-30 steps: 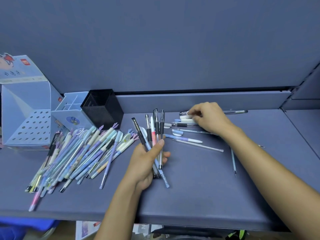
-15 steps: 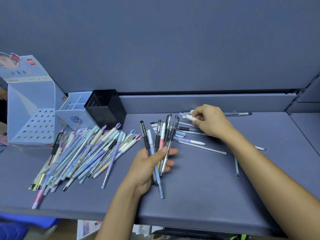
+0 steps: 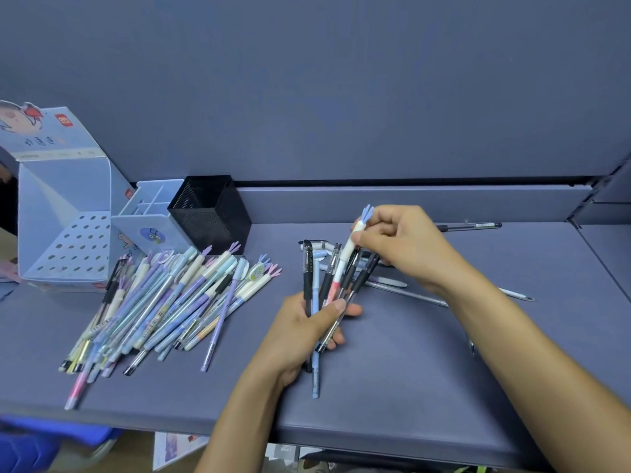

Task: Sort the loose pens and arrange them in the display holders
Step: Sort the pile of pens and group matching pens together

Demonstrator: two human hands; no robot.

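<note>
My left hand (image 3: 304, 331) grips a fanned bundle of pens (image 3: 327, 285), black, blue and one pink-and-white, upright over the shelf's middle. My right hand (image 3: 406, 247) pinches a white pen with a blue frilled top (image 3: 356, 233) and holds it against the bundle's upper end. A big pile of pastel pens (image 3: 164, 302) lies to the left. A few loose pens (image 3: 403, 291) lie behind my right wrist. The holders stand at the back left: a black mesh cup (image 3: 211, 213), a light-blue divided holder (image 3: 150, 213) and a perforated display box (image 3: 65, 227).
One dark pen (image 3: 474, 227) lies by the grey back ledge, and another thin one (image 3: 519, 295) lies right of my forearm. The grey shelf (image 3: 392, 387) ends at a front edge below my arms. A blue crate (image 3: 37, 445) sits under the shelf at left.
My right hand lifted a white, blue-topped pen off the shelf and brought it left to the bundle. My left hand turned the bundle more upright.
</note>
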